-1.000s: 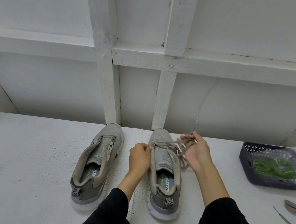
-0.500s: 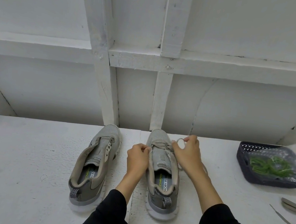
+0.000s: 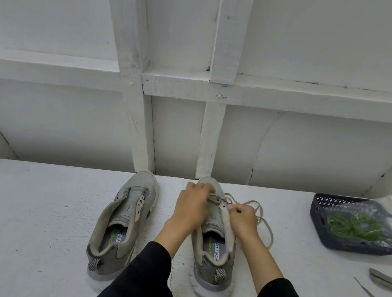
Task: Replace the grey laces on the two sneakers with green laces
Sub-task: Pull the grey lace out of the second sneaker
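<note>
1. Centrally, we see the right sneaker (image 3: 214,242) on the white table (image 3: 15,210); our left hand (image 3: 191,208) curls over its front lacing, pinching the grey lace (image 3: 265,224).
2. Our right hand (image 3: 243,217) pinches the same lace at the eyelet edge; loose loops trail right.
3. Left of centre stands the left sneaker (image 3: 119,226), unlaced.
4. At right, green laces (image 3: 349,223) lie in a dark basket (image 3: 353,245); a removed grey lace (image 3: 388,286) lies below it.
</note>
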{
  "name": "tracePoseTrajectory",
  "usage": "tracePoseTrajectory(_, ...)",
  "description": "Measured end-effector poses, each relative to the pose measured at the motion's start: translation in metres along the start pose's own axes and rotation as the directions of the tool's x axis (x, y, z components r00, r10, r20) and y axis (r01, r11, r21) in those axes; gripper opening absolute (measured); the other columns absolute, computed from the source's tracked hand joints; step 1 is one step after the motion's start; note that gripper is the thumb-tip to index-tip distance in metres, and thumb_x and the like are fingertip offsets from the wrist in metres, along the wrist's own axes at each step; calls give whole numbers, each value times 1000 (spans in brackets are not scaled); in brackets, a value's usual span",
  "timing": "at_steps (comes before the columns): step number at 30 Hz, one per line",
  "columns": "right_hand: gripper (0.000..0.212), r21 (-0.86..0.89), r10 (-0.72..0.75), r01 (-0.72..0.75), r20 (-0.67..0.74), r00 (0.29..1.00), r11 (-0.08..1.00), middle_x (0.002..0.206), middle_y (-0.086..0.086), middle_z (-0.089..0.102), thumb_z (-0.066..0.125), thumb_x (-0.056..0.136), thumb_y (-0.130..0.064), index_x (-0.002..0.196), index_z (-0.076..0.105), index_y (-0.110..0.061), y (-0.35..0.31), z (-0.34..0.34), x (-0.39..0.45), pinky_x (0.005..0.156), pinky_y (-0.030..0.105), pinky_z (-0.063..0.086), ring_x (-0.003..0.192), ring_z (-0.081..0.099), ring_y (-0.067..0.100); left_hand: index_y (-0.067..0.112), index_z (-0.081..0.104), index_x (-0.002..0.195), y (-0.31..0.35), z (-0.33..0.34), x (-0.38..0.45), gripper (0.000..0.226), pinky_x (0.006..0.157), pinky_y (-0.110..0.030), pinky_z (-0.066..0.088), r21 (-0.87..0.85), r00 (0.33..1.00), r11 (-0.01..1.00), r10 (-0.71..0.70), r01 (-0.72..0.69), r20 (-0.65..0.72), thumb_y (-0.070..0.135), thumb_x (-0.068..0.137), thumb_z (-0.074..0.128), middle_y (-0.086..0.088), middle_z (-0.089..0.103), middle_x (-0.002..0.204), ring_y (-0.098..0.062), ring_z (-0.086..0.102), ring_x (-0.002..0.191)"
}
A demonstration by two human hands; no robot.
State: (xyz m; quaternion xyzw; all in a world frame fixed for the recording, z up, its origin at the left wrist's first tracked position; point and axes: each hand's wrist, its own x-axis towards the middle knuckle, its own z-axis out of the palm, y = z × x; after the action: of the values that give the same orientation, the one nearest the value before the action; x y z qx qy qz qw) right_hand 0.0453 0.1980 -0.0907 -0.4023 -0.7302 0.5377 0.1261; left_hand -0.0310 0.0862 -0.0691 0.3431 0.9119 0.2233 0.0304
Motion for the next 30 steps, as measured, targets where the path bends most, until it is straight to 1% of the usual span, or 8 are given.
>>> tracePoseTrajectory(3, 27, 90, 59, -57, -19, 998, 994, 95, 31, 65, 50, 95, -10, 90, 65, 11, 5, 4, 2, 74, 32, 46, 89, 63, 40, 20, 54, 125, 4, 1, 6, 37, 95, -40, 31, 164, 993, 984, 50, -68, 109, 7, 92, 45, -2, 59, 126, -28, 41, 120)
tracePoseTrajectory(6, 28, 114, 70, -67, -24, 997, 991, 100, 34, 62, 50, 96, -10, 94, 61, 16, 4, 6, 0, 69, 30, 40, 73, 54, 25, 21, 57, 123, 1, 3, 5, 28, 97, -43, 28, 183, 989, 981, 32, -58, 143, 30, 99, 44, -4, 56, 121, -28, 37, 119)
tracePoseTrajectory(10, 21, 127, 73, -68, -34, 997, 990, 92, 17, 66, 49, 97, -9, 94, 67, 1, 1, 5, -2, 73, 26, 40, 85, 55, 22, 24, 63, 93, -11, 8, 3, 24, 84, -38, 28, -200, 992, 972, -115, 124, 57, 38, 98, 45, 2, 61, 101, -24, 40, 104)
tracePoseTrajectory(15, 21, 99, 53, -47, -66, 996, 994, 95, 11, 63, 48, 98, -10, 102, 67, -1, -1, 7, -6, 78, 27, 39, 90, 53, 21, 21, 59, 90, -2, 8, -10, 18, 80, -31, 43, -801, 834, 534, -546, 271, -82, 25, 99, 44, 1, 65, 101, -21, 59, 99)
tracePoseTrajectory(17, 23, 87, 48, -41, -82, 996, 995, 98, 15, 65, 48, 98, -10, 104, 66, 3, -2, 8, -7, 81, 30, 42, 92, 56, 26, 20, 59, 100, 2, 8, -9, 18, 86, -35, 41, -671, 810, 675, -556, 307, -188, 22, 100, 41, 1, 61, 109, -23, 53, 106)
tracePoseTrajectory(20, 23, 94, 44, -35, -87, 995, 995, 97, 15, 66, 48, 98, -11, 104, 66, 1, -2, 8, -8, 78, 29, 41, 96, 58, 28, 22, 62, 115, 0, 9, -5, 24, 94, -43, 38, -138, 903, 984, -160, 113, -399, 17, 95, 50, 4, 59, 118, -25, 49, 110)
tracePoseTrajectory(23, 22, 93, 39, -31, -82, 996, 995, 92, 12, 65, 49, 98, -12, 100, 67, -1, -1, 8, -8, 71, 26, 38, 85, 54, 20, 25, 72, 100, -1, 14, 4, 22, 103, -53, 30, 240, 951, 963, 183, -122, -251, 15, 85, 61, 6, 69, 104, -24, 56, 107)
tracePoseTrajectory(30, 23, 64, 34, -30, -72, 997, 997, 94, 11, 66, 49, 98, -14, 102, 68, -3, -2, 8, -8, 74, 27, 38, 87, 54, 20, 27, 68, 106, 4, 5, 5, 28, 110, -52, 12, 153, 1000, 988, -14, 11, 23, 36, 100, 42, 3, 65, 107, -22, 47, 115)
